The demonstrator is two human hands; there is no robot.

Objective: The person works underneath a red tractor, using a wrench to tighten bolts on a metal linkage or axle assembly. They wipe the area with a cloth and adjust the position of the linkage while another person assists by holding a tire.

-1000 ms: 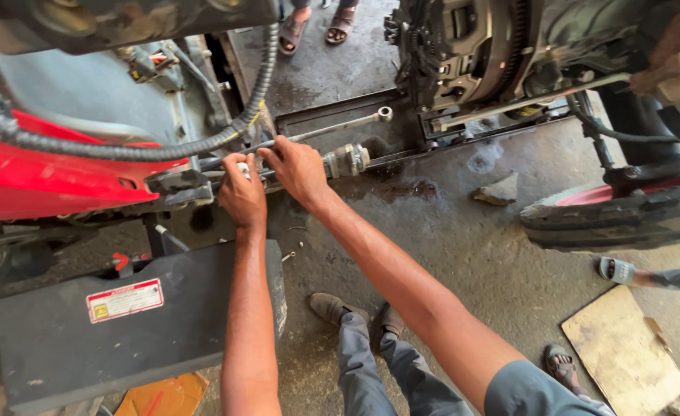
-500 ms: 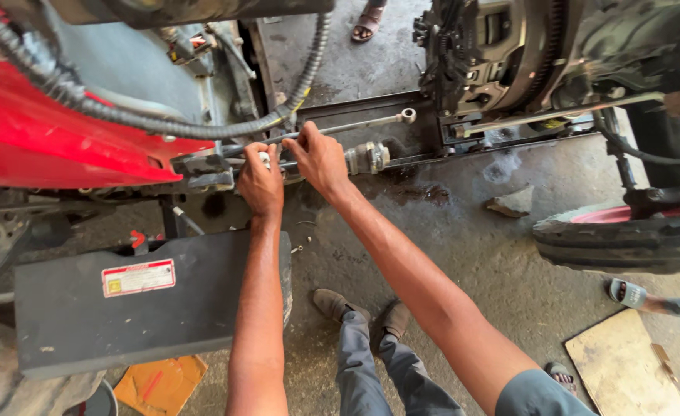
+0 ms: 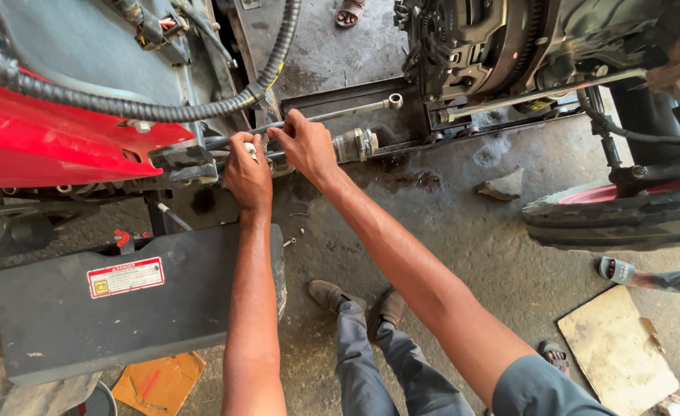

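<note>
Hands, two, both closed. Left hand (image 3: 247,173): fingers curled around a slim metal rod (image 3: 340,113), knuckles up. Right hand (image 3: 303,142): fingers wrapped over the same rod just beside the left hand, the two nearly touching.

Metal rod: long axis runs left to right, rising slightly toward the right, ending in a small ring-shaped end (image 3: 394,100) that points at the engine side. It lies between the two halves of the machine, above the floor.

Red body panel (image 3: 55,135): large, upper left, close over the left hand.

Grey flat block (image 3: 124,304): lower left, bearing a red-and-white label, below the left forearm.

Engine housing with clutch face (image 3: 478,42): upper right, well apart from the hands.

Black tyre (image 3: 625,219): right edge, with red rim.

Corrugated black hose (image 3: 162,108): sweeps from the left edge across to hang directly above the hands, crowding the grip.

Concrete floor (image 3: 463,246): oil-stained.

Board (image 3: 617,350): flat, pale, lower right on the floor.

Shaft coupling (image 3: 355,144): silver, just right of the right hand, lower than the rod.

Stone (image 3: 502,185): on the floor near the stain.

Sandalled foot (image 3: 617,270): another person's, right edge.
</note>
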